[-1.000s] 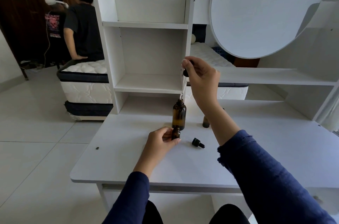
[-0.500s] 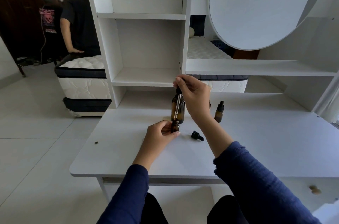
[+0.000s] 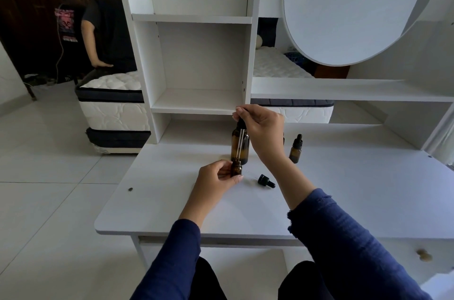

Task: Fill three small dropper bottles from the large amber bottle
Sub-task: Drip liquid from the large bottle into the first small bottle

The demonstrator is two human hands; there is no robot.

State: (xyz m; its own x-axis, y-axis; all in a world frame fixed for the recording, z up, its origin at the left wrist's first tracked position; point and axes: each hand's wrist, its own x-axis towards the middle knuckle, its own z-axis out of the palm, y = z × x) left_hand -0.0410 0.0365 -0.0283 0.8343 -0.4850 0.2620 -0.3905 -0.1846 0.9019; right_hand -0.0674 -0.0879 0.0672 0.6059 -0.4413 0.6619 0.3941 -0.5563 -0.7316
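Observation:
The large amber bottle (image 3: pixel 243 146) stands uncapped on the white desk (image 3: pixel 344 189). Just in front of it, my left hand (image 3: pixel 216 178) grips a small open dropper bottle (image 3: pixel 236 168) upright on the desk. My right hand (image 3: pixel 261 129) pinches the black bulb of the long glass dropper (image 3: pixel 240 138), whose tip points down into the small bottle's neck. A capped small dropper bottle (image 3: pixel 295 150) stands to the right. Another small bottle behind my right wrist is almost fully hidden. A loose black dropper cap (image 3: pixel 266 180) lies on the desk.
A white shelf unit (image 3: pixel 196 54) rises at the desk's back, with a long shelf (image 3: pixel 344 91) to the right and a round mirror (image 3: pixel 356 5) above. A small dark speck (image 3: pixel 130 189) lies near the desk's left edge. Two people (image 3: pixel 86 29) stand by a mattress (image 3: pixel 113 108) beyond.
My right hand has lowered the long dropper from above the large bottle down to the small bottle's mouth. My left hand has stayed on the small bottle.

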